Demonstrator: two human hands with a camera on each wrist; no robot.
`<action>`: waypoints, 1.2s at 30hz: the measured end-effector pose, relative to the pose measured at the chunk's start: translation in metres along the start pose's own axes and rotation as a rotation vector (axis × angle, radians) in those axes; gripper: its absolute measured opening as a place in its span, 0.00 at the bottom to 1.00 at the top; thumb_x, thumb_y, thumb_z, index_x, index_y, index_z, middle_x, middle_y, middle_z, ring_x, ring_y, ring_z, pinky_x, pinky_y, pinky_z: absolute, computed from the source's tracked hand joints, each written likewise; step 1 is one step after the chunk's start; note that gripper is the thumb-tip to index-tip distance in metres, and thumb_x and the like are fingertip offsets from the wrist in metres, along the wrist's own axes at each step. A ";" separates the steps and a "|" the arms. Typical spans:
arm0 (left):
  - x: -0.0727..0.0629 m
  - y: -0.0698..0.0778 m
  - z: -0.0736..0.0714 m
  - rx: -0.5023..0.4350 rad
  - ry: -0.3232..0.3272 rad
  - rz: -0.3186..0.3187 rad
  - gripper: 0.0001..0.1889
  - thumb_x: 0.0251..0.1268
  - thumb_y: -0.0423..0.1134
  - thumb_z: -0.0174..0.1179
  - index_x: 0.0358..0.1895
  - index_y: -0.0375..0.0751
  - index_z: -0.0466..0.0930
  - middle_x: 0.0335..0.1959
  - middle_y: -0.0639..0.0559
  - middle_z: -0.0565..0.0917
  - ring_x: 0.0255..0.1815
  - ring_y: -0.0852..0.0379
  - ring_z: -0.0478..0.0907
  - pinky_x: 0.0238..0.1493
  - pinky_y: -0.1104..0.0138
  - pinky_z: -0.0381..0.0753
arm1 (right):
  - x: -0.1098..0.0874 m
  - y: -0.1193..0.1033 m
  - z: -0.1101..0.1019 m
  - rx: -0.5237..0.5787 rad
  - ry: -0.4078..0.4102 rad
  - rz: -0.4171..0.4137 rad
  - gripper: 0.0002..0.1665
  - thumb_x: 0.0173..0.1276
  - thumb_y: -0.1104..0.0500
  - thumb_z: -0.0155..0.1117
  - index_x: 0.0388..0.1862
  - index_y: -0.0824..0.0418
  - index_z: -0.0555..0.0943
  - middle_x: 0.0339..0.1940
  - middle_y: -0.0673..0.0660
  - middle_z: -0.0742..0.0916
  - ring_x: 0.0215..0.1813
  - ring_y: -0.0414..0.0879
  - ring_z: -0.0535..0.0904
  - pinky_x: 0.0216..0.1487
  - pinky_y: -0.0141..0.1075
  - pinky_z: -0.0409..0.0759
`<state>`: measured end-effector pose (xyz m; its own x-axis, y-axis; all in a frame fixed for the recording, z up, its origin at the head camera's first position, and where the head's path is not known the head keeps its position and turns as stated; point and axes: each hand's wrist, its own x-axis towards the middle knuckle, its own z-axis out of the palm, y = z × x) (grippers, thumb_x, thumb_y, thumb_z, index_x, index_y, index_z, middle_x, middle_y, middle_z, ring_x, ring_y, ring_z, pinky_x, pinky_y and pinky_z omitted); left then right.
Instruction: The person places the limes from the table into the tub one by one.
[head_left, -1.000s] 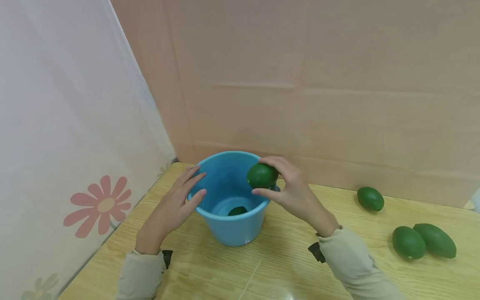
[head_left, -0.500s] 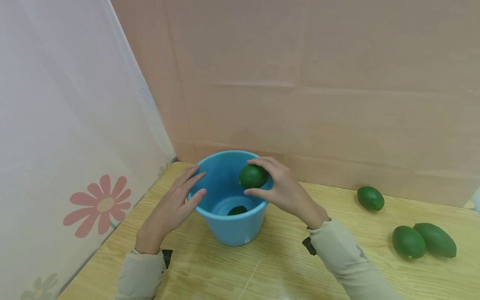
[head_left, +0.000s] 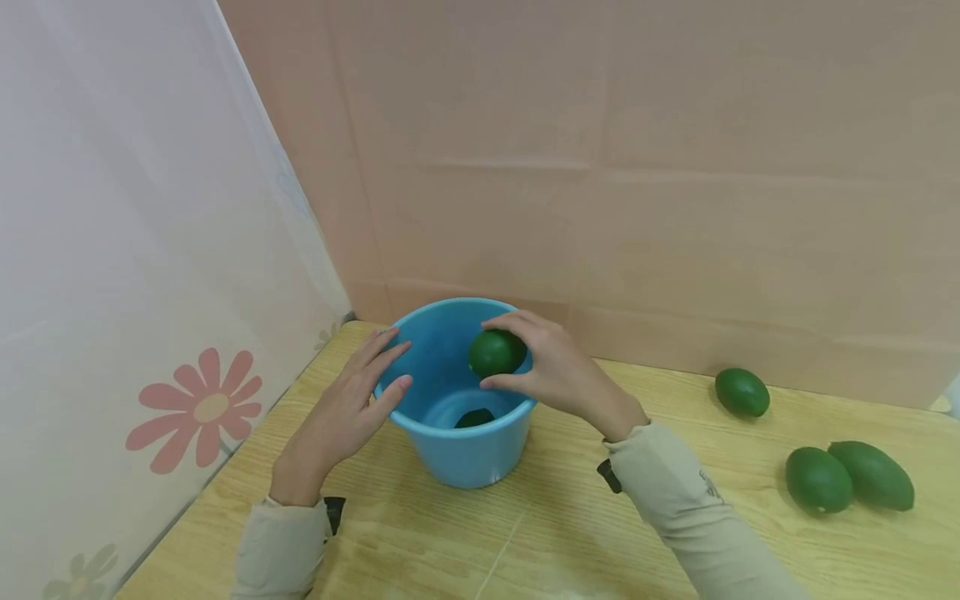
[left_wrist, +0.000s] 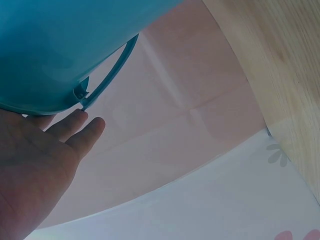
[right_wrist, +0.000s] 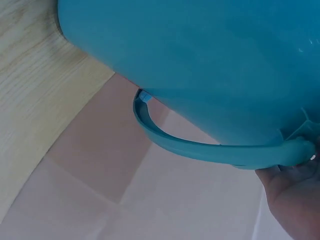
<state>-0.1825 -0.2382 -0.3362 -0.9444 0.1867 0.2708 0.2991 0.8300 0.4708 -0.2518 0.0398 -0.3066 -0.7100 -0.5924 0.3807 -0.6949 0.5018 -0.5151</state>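
Right grip (head_left: 558, 365): pinches green fruit (head_left: 493, 353) in mouth of blue bucket (head_left: 469, 458), near desk's (head_left: 420, 550) back-left corner.
Left grip (head_left: 347, 404): loose, fingers at bucket's left side.
Release: best low, beside bottom fruit (head_left: 475, 419), no drop.

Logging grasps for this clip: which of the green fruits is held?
The green fruit pinched by the right hand at the mouth of the blue bucket. Another fruit lies inside the bucket; three more fruits rest on the table.
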 end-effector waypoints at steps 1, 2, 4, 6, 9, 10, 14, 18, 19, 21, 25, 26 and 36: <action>0.000 0.000 0.000 0.000 0.001 0.001 0.30 0.77 0.55 0.46 0.76 0.46 0.63 0.81 0.50 0.53 0.83 0.44 0.41 0.73 0.34 0.56 | 0.001 -0.001 0.000 -0.009 -0.014 0.005 0.40 0.54 0.49 0.80 0.64 0.56 0.77 0.64 0.56 0.80 0.62 0.53 0.79 0.56 0.46 0.83; 0.000 0.000 0.000 -0.002 0.001 0.002 0.30 0.77 0.55 0.46 0.76 0.45 0.63 0.81 0.50 0.53 0.83 0.44 0.41 0.73 0.34 0.55 | 0.001 -0.002 -0.001 -0.017 -0.028 0.009 0.40 0.54 0.48 0.80 0.64 0.57 0.77 0.64 0.56 0.81 0.62 0.53 0.79 0.56 0.46 0.83; 0.000 0.000 0.000 -0.004 0.003 0.002 0.30 0.77 0.55 0.46 0.76 0.45 0.63 0.81 0.50 0.53 0.83 0.44 0.41 0.73 0.34 0.56 | 0.003 -0.004 -0.002 -0.031 -0.058 0.017 0.40 0.54 0.48 0.80 0.64 0.58 0.77 0.63 0.56 0.81 0.61 0.53 0.79 0.56 0.47 0.82; 0.000 0.000 0.000 -0.002 0.006 0.001 0.30 0.77 0.56 0.46 0.75 0.46 0.63 0.81 0.50 0.53 0.83 0.43 0.41 0.72 0.34 0.56 | 0.004 -0.005 -0.003 -0.044 -0.091 0.024 0.40 0.54 0.48 0.80 0.64 0.58 0.77 0.62 0.56 0.81 0.60 0.53 0.79 0.56 0.47 0.82; 0.000 0.000 0.000 0.004 0.008 -0.001 0.30 0.77 0.56 0.46 0.75 0.46 0.63 0.81 0.51 0.53 0.83 0.43 0.41 0.72 0.33 0.57 | 0.006 -0.007 -0.003 -0.056 -0.134 0.040 0.40 0.54 0.47 0.79 0.64 0.58 0.77 0.62 0.57 0.81 0.59 0.54 0.79 0.55 0.47 0.82; 0.000 0.000 0.000 0.004 0.007 -0.002 0.30 0.77 0.56 0.46 0.76 0.46 0.63 0.81 0.51 0.53 0.83 0.44 0.41 0.72 0.33 0.57 | 0.007 -0.007 -0.003 -0.057 -0.145 0.045 0.39 0.55 0.48 0.79 0.64 0.58 0.77 0.62 0.58 0.81 0.59 0.54 0.79 0.55 0.47 0.82; 0.000 0.001 0.000 0.005 0.007 -0.001 0.30 0.77 0.56 0.46 0.76 0.46 0.62 0.81 0.51 0.53 0.83 0.44 0.41 0.72 0.34 0.57 | 0.009 -0.006 -0.003 -0.055 -0.170 0.067 0.39 0.54 0.48 0.79 0.63 0.58 0.78 0.62 0.58 0.81 0.59 0.55 0.78 0.55 0.47 0.82; 0.000 0.001 0.000 0.000 0.007 -0.005 0.30 0.77 0.56 0.46 0.76 0.47 0.62 0.81 0.52 0.53 0.84 0.45 0.41 0.72 0.34 0.57 | 0.011 -0.006 -0.002 -0.063 -0.184 0.075 0.38 0.53 0.49 0.80 0.62 0.58 0.79 0.62 0.58 0.82 0.59 0.55 0.78 0.55 0.47 0.81; 0.000 0.002 0.000 -0.001 0.005 -0.008 0.30 0.77 0.56 0.46 0.76 0.47 0.62 0.81 0.52 0.53 0.84 0.45 0.41 0.72 0.34 0.57 | 0.011 -0.006 -0.002 -0.066 -0.189 0.077 0.38 0.53 0.49 0.80 0.62 0.58 0.79 0.62 0.58 0.82 0.59 0.55 0.78 0.55 0.47 0.81; -0.001 0.002 0.000 0.000 0.003 -0.010 0.30 0.77 0.56 0.46 0.76 0.47 0.62 0.81 0.52 0.53 0.84 0.45 0.41 0.72 0.34 0.57 | 0.012 -0.006 -0.002 -0.073 -0.198 0.081 0.38 0.53 0.48 0.80 0.62 0.58 0.79 0.62 0.57 0.82 0.60 0.54 0.78 0.55 0.47 0.81; -0.001 0.002 0.000 -0.001 0.000 -0.010 0.30 0.77 0.55 0.46 0.76 0.46 0.62 0.82 0.52 0.52 0.84 0.45 0.41 0.72 0.34 0.57 | 0.012 -0.008 -0.002 -0.077 -0.221 0.096 0.38 0.54 0.47 0.79 0.62 0.57 0.79 0.62 0.56 0.83 0.62 0.53 0.78 0.57 0.47 0.81; -0.001 0.002 0.000 -0.001 0.001 -0.009 0.30 0.77 0.55 0.46 0.76 0.46 0.62 0.82 0.51 0.53 0.84 0.45 0.41 0.72 0.34 0.57 | 0.012 -0.009 -0.002 -0.076 -0.226 0.101 0.38 0.54 0.47 0.79 0.62 0.57 0.79 0.62 0.56 0.83 0.62 0.53 0.77 0.57 0.46 0.81; 0.001 0.003 0.000 0.006 0.003 -0.011 0.30 0.77 0.55 0.46 0.76 0.46 0.63 0.81 0.50 0.53 0.83 0.44 0.41 0.71 0.33 0.58 | 0.011 -0.008 -0.001 -0.039 -0.242 0.125 0.38 0.56 0.46 0.78 0.64 0.56 0.77 0.63 0.56 0.81 0.62 0.53 0.76 0.56 0.46 0.80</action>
<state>-0.1824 -0.2358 -0.3350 -0.9471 0.1765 0.2680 0.2882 0.8350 0.4687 -0.2536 0.0302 -0.2972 -0.7461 -0.6552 0.1187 -0.6105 0.6020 -0.5146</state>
